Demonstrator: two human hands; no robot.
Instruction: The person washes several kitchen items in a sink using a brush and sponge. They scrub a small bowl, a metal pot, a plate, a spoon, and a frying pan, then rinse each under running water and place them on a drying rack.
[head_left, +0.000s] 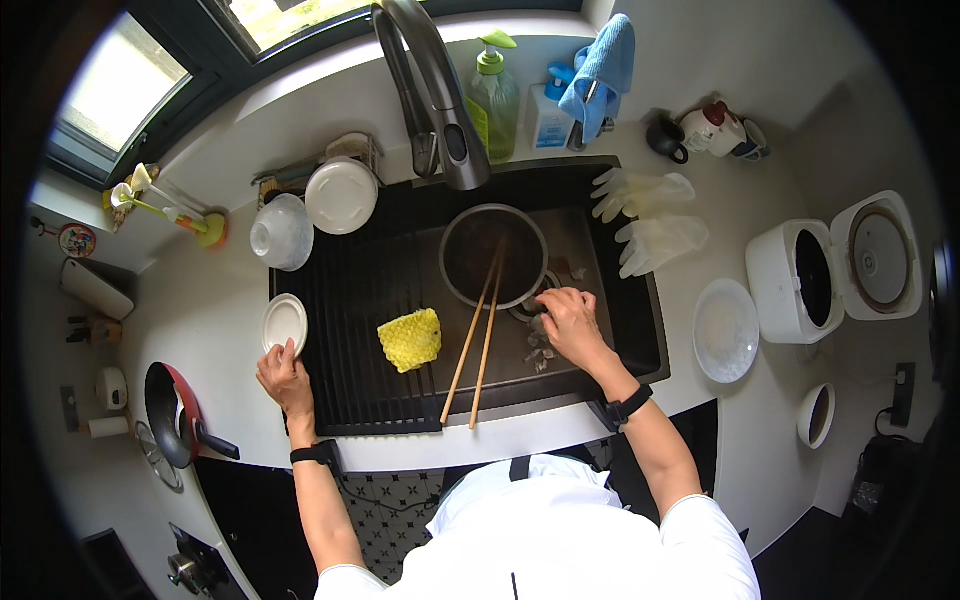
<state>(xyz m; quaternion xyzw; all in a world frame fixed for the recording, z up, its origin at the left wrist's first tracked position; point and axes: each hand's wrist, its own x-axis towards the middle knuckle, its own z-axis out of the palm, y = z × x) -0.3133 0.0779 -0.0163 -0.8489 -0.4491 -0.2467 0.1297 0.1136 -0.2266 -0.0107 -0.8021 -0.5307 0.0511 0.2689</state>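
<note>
My left hand (pixel 287 382) grips the near edge of a small round white dish (pixel 285 325) on the counter at the sink's left rim. Over the right part of the black sink (pixel 640 330), my right hand (pixel 574 325) reaches down with curled fingertips. They are at a small rounded thing beside the pot, mostly hidden, and I cannot make out what they hold. The round pot (pixel 447 262) holds dark liquid, with a pair of long wooden chopsticks (pixel 485 340) leaning out toward me. Pale scraps (pixel 541 355) lie on the sink floor below my right hand. A yellow textured cloth (pixel 410 340) rests on the black rack.
The dark faucet (pixel 440 100) arches over the sink from behind. White bowls (pixel 342 197) stand at the back left. Rubber gloves (pixel 660 235), a white plate (pixel 726 330) and an open rice cooker (pixel 795 280) are on the right. A red pan (pixel 175 415) sits far left.
</note>
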